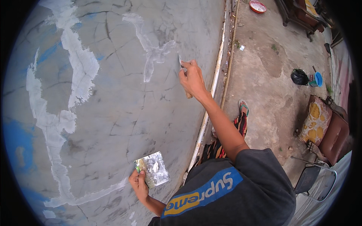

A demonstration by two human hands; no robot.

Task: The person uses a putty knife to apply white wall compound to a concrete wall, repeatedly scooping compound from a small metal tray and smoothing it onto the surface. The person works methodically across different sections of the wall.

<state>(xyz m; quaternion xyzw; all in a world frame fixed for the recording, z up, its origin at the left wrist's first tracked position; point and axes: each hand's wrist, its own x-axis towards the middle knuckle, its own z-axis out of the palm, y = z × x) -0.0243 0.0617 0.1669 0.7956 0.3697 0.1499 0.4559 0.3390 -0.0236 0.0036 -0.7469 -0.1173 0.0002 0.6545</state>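
Observation:
My right hand (194, 80) is closed round the handle of a putty knife (180, 59). The thin blade points up towards the cracked grey wall (117, 109), beside a branching white filler patch (152, 56); I cannot tell whether it touches. Low down, my left hand (140, 187) grips a flat metal plate (157, 174) by its edge, thumb on top. A small white dab of filler (155, 167) lies on that plate, among whitish smears. Long white filler strips (81, 71) run over the wall on the left.
Along the wall's foot runs a pale pipe (230, 52). On the concrete floor (260, 90) are a red basin (257, 6), a black plastic bag (299, 77) and a blue bucket (316, 79). A brown armchair (332, 137) and a metal-framed chair (315, 182) stand at the right.

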